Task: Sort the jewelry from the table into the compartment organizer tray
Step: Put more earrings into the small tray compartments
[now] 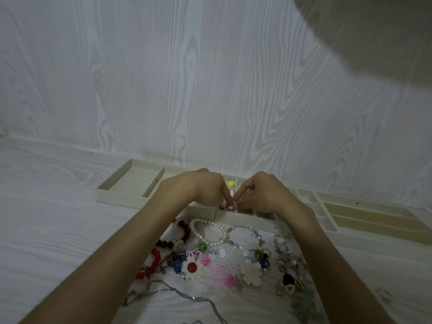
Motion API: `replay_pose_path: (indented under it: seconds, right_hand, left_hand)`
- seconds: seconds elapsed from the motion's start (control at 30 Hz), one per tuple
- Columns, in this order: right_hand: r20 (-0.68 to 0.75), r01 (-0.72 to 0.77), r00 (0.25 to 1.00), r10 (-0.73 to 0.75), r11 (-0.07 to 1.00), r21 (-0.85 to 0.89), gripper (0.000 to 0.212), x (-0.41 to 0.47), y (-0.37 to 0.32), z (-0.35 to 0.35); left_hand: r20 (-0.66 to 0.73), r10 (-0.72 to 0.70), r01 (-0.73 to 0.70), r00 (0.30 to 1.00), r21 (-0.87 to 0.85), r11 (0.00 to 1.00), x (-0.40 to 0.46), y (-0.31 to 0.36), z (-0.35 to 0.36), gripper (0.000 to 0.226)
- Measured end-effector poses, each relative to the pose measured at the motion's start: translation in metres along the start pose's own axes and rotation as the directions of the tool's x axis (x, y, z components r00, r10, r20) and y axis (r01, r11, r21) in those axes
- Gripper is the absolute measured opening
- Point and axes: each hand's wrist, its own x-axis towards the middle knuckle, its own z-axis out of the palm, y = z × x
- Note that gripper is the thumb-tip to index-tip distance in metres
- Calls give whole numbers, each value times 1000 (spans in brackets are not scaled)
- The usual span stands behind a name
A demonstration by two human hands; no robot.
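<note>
Head view: both hands meet over the middle of the compartment organizer tray (121, 197), which lies along the far side of the table (46, 218), close to the wall. The left hand (205, 190) has its fingers curled downward, and the right hand (257, 195) has its fingers (240, 191) bent toward them, so the fingertips come together over a small compartment near the tray's front wall. They seem to pinch one small pale piece (230, 208) between them, but it is mostly hidden and I cannot tell what it is or which hand carries it. A yellow pom-pom (231, 183) sits in a compartment just behind the fingertips.

The rest of the jewelry lies in a loose heap on the table just in front of the tray, between the forearms: a pearl bracelet (210, 232), a dark red bead bracelet (184, 232), a white flower with a red centre (192, 266), a pink flower outline (219, 272), and a thin chain (177, 295) nearest the person.

By my judgement all of it is light. The bead strands are limp and will slump, so lifting from the middle of a loop would suit. The chain may snag on neighbours. The flat flowers are stiff and best taken by an edge.
</note>
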Motion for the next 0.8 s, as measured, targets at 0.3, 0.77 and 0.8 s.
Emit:
replay_pose_path:
  seconds: [0.3, 0.77, 0.8]
  right_hand:
    - [30, 95, 995, -99, 988, 121, 3, 4, 6, 5]
    - [373, 209, 922, -104, 945, -253, 9, 32, -23, -18]
    - [367, 219, 923, -116, 943, -252, 10, 31, -23, -21]
  left_hand:
    - [53, -43, 44, 998, -12, 999, -2, 3, -2, 37]
    - [-316, -184, 119, 931, -216, 969, 17, -12, 13, 20]
    - [-354, -210, 127, 911, -245, 961, 20, -11, 16, 20]
